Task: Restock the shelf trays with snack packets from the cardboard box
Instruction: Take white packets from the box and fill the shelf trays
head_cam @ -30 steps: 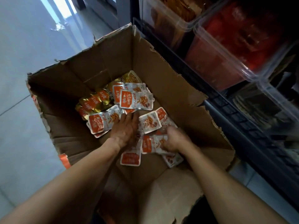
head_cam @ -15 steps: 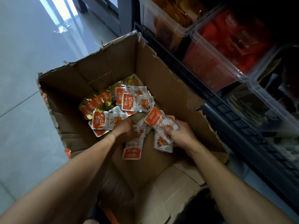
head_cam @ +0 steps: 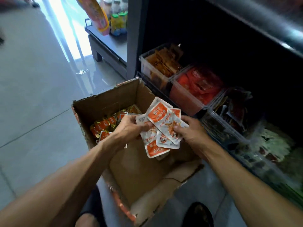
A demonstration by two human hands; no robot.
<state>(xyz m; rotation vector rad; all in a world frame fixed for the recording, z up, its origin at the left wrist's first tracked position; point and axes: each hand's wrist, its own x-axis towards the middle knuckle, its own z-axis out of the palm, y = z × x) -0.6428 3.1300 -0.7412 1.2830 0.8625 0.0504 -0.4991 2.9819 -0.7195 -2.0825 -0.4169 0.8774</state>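
A bunch of orange-and-white snack packets [head_cam: 161, 126] hangs above the open cardboard box [head_cam: 114, 99], gripped from both sides. My left hand [head_cam: 131, 128] pinches the bunch's left edge and my right hand [head_cam: 188, 130] grips its right side. More orange and gold packets [head_cam: 106, 124] lie in the box's far left corner. To the right, clear shelf trays sit in a row on the low shelf: one with brown packets [head_cam: 157, 66], one with red packets [head_cam: 195, 89], one with dark packets [head_cam: 229, 120].
The box stands on the grey tiled floor [head_cam: 41, 95] against the dark shelf unit [head_cam: 213, 38]. A low display stand with bottles [head_cam: 118, 22] is at the back. My shoe [head_cam: 199, 213] is beside the box's near corner.
Both hands gathered packets at the box's bottom, then lifted the bunch up out of the box. The view has pulled back and up, showing the shelf trays.
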